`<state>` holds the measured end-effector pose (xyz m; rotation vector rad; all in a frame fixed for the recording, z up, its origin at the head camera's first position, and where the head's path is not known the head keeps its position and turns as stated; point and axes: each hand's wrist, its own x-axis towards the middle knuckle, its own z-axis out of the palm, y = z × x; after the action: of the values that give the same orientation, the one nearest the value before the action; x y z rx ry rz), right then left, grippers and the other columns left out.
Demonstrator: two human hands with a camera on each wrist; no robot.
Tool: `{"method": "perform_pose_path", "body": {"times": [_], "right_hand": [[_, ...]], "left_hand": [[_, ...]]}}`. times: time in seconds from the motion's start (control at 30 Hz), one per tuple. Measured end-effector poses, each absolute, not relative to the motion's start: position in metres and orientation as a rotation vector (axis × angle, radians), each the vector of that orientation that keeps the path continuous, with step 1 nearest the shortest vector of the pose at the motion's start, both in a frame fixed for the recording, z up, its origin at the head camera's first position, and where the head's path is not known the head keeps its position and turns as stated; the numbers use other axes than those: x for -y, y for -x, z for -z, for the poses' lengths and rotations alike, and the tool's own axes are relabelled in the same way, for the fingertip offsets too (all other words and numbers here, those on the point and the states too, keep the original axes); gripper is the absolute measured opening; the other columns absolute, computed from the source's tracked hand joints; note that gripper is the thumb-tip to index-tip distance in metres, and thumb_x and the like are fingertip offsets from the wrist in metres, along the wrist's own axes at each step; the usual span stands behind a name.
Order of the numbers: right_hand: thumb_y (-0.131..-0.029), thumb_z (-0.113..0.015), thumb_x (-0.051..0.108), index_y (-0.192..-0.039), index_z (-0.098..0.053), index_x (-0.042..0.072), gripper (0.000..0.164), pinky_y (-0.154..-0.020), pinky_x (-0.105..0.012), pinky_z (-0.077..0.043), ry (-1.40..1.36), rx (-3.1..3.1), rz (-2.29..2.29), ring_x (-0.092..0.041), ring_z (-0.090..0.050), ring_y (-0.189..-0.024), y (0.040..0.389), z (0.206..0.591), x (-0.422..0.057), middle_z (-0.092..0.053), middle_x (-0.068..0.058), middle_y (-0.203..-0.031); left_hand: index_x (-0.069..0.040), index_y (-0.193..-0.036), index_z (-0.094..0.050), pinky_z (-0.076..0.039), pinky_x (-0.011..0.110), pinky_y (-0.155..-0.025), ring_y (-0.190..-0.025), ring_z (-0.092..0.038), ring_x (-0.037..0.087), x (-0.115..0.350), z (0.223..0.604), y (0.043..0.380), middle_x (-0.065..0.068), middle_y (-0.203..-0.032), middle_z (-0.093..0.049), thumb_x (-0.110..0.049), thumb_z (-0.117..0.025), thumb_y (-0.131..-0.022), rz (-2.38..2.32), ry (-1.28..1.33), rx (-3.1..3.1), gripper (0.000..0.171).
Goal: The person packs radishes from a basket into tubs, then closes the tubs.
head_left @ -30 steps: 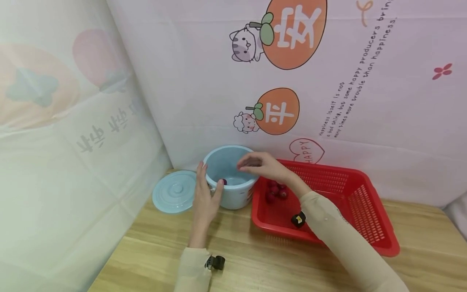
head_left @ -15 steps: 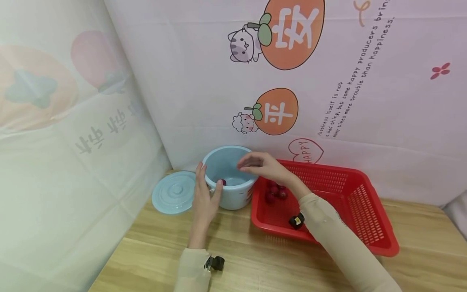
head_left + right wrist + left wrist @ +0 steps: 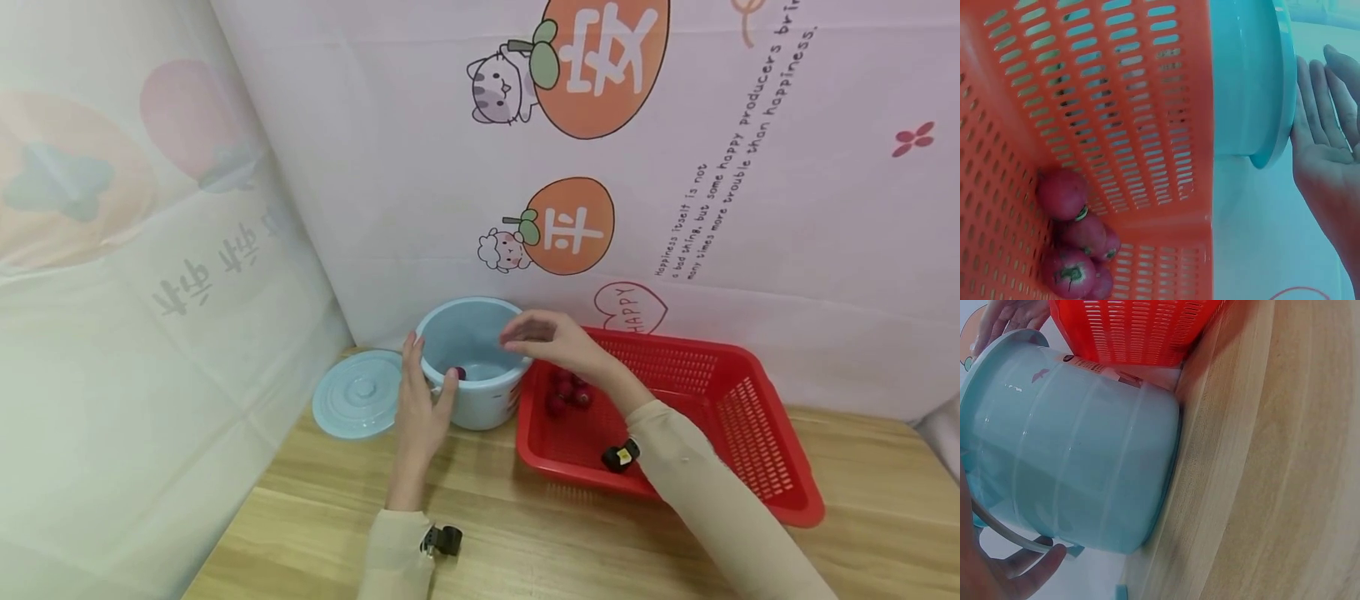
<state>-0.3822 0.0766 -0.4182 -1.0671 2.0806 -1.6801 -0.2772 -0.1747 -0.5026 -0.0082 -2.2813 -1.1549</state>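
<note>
A light blue bucket (image 3: 483,404) stands upright on the table. My left hand (image 3: 420,408) rests against its left side, fingers straight and thumb near the rim. In the left wrist view, those fingertips lie by the bucket's curved handle (image 3: 1007,532). My right hand (image 3: 562,340) hovers at the bucket's right rim with loosely bent fingers and nothing in them. A dark red round radish (image 3: 461,374) shows inside the bucket, partly hidden by the rim and left thumb. Several red radishes (image 3: 1069,273) with green stem stubs lie in the left end of the red basket (image 3: 551,462).
The blue round lid (image 3: 358,395) lies on the wooden table (image 3: 510,533) left of the bucket. The red slotted basket stands right beside the bucket, under my right forearm. Printed white cloth (image 3: 405,167) hangs close behind and along the left.
My right hand has drawn back slightly to the right over the bucket's rim. The left hand, bucket, lid and radishes stay where they were.
</note>
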Motion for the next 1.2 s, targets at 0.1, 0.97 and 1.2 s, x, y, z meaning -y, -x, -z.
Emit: {"method": "perform_pose_path", "body": {"times": [0.1, 0.97, 1.2], "right_hand": [[-0.098, -0.078, 0.021, -0.123, -0.073, 0.011, 0.027, -0.099, -0.038, -0.057, 1.019, -2.132, 1.678, -0.026, -0.069, -0.117, 0.383, 0.415, -0.085, -0.074, -0.010, -0.121], [-0.096, -0.081, 0.025, -0.126, -0.072, 0.006, 0.036, -0.095, -0.033, -0.058, 0.870, -2.339, 1.459, -0.025, -0.069, -0.114, 0.391, 0.431, -0.161, -0.073, -0.016, -0.123], [-0.097, -0.079, 0.022, -0.129, -0.070, 0.001, 0.039, -0.095, -0.032, -0.058, 0.891, -2.340, 1.349, -0.027, -0.069, -0.116, 0.397, 0.440, -0.183, -0.070, -0.021, -0.127]], "left_hand": [[-0.016, -0.168, -0.023, -0.038, 0.068, -0.113, -0.155, -0.033, 0.032, 0.174, 0.501, 0.277, -0.009, -0.176, -0.013, -0.053, -0.056, -0.105, 1.156, 0.015, 2.271, 0.081], [-0.020, -0.169, -0.022, -0.036, 0.071, -0.113, -0.155, -0.032, 0.033, 0.172, 0.502, 0.277, -0.009, -0.176, -0.012, -0.056, -0.054, -0.105, 1.167, -0.003, 2.271, 0.081], [-0.021, -0.169, -0.022, -0.036, 0.071, -0.112, -0.155, -0.033, 0.034, 0.173, 0.501, 0.274, -0.009, -0.176, -0.013, -0.051, -0.057, -0.105, 1.175, -0.008, 2.272, 0.079]]}}
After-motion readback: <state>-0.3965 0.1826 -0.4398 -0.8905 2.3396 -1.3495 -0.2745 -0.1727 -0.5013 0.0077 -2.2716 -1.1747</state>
